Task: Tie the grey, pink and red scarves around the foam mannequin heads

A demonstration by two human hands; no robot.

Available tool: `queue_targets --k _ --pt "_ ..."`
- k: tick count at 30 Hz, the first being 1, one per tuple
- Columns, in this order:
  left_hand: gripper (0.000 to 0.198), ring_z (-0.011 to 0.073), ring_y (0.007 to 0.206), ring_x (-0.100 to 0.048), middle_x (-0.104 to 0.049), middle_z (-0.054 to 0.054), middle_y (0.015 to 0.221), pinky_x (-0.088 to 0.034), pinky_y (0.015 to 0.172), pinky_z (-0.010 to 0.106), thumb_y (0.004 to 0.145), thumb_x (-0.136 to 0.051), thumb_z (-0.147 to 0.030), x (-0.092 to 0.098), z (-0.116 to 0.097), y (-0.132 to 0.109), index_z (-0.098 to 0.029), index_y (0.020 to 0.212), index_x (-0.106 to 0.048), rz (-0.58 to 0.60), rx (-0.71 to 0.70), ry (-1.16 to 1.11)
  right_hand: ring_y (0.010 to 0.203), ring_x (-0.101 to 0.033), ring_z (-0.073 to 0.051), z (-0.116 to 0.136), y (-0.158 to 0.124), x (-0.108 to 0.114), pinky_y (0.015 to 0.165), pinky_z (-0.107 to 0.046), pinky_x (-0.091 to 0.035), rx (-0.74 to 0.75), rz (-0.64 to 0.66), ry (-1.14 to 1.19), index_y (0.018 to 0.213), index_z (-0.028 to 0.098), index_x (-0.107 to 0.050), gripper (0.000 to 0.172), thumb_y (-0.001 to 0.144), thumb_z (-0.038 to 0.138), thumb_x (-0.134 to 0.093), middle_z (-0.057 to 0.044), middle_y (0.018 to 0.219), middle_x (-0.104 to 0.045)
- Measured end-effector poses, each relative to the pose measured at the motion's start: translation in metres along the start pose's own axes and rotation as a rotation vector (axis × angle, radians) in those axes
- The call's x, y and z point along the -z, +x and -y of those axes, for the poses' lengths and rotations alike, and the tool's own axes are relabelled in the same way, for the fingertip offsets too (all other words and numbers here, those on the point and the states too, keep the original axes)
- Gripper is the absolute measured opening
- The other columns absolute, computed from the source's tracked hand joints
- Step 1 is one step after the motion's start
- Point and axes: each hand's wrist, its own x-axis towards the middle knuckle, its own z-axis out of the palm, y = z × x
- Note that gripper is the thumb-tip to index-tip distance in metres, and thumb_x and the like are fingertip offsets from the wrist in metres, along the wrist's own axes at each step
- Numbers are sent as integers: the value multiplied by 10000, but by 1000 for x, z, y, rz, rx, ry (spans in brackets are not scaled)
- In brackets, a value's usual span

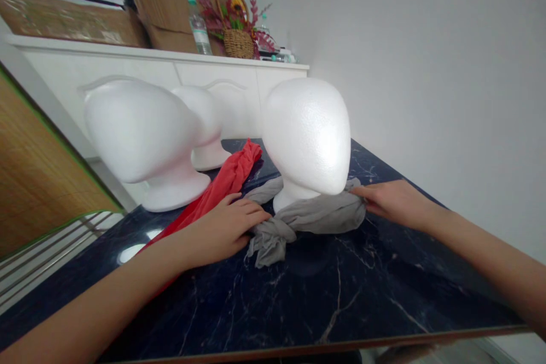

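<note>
Your left hand (217,233) lies open on the grey scarf (318,216), not clenched, with its fingers (251,213) stretched toward the bunched knot (271,242). Your right hand (396,202) comes in from the other side, its fingertips (360,193) on the scarf's far end; you can't tell from this view whether they're pinching the cloth or only touching it.

The scarf sits around the neck of the nearest white foam head (305,136), just above that head's round base, with the knot in front and toward your left. A red scarf (226,179) runs from between the foam heads and passes beneath your left forearm. A second foam head (139,133) stands just left of it, and a third (205,114) stands behind those two, close to the first.

Your widest room is in front of the knot, where the black marble bench (341,296) runs to its front edge (315,344). There's more room past your right hand, toward the bench's right edge (409,182) and the white wall (447,68). It's tight on your left, where the red scarf and the foam heads crowd together. Behind the bench, a white cabinet (106,74) carries a wicker basket of flowers (236,34), a water bottle (197,28) and cardboard (166,11).
</note>
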Motion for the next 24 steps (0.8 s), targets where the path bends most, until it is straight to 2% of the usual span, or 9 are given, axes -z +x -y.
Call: queue_targets --k 2,4,6,7,10,13,19,22,24 --pt "543 243 1196 -570 -640 35 1273 -269 1138 486 791 -596 -143 -5 -14 0 -281 1312 -536 0 -4 -24 698 -682 -215 21 -2 9 544 -268 -331 -7 7 -16 1284 271 -567 453 849 315 -685 -27 842 -738" --pt "550 247 1184 -574 -647 54 1263 -260 1146 495 789 -588 -131 -10 -23 3 -252 1322 -526 -9 -3 -24 671 -674 -217 46 0 18 535 -272 -311 43 -7 17 1339 280 -525 572 823 435 -717 -29 807 -734" --pt "532 251 1144 -586 -668 65 1208 -281 1129 492 781 -557 -82 -13 -27 8 -222 1294 -545 -28 -2 -14 707 -683 -231 70 6 23 539 -273 -305 114 -9 57 1337 270 -523 602 810 482 -723 -45 839 -741" --pt "524 252 1127 -588 -673 67 1183 -305 1109 482 774 -546 -58 -13 -27 10 -212 1275 -559 -26 -5 -17 727 -687 -237 79 10 24 539 -272 -300 140 2 66 1307 256 -542 552 824 458 -714 -51 853 -743" --pt "436 242 1073 -583 -672 55 1090 -395 1004 413 766 -526 -12 -9 -21 14 -213 1137 -634 31 -43 -70 720 -684 -221 87 19 21 526 -271 -259 175 55 38 1122 214 -611 226 899 257 -621 -44 846 -739" --pt "310 220 1016 -572 -651 45 1005 -429 930 347 813 -522 -28 -1 -13 13 -212 1010 -675 109 -87 -152 706 -673 -194 72 15 18 526 -270 -245 195 51 26 1009 206 -623 134 911 144 -555 -29 861 -732" --pt "295 180 1012 -578 -663 26 990 -426 929 267 835 -510 -19 8 9 11 -212 942 -706 175 -143 -284 747 -671 -185 22 -16 12 586 -280 -364 188 39 123 1055 235 -632 230 954 146 -446 -24 908 -710" --pt "353 190 1019 -591 -680 28 1014 -432 939 285 796 -490 -7 7 26 11 -227 931 -730 188 -92 -207 750 -675 -203 -7 -32 -1 600 -297 -392 124 48 105 1046 233 -634 231 945 155 -441 -34 896 -694" --pt "391 212 1020 -601 -694 33 1026 -435 954 337 767 -467 2 6 35 8 -231 921 -740 179 -23 -84 739 -677 -208 -27 -44 -11 588 -300 -402 40 -1 109 1021 249 -649 215 919 173 -477 -33 877 -693"
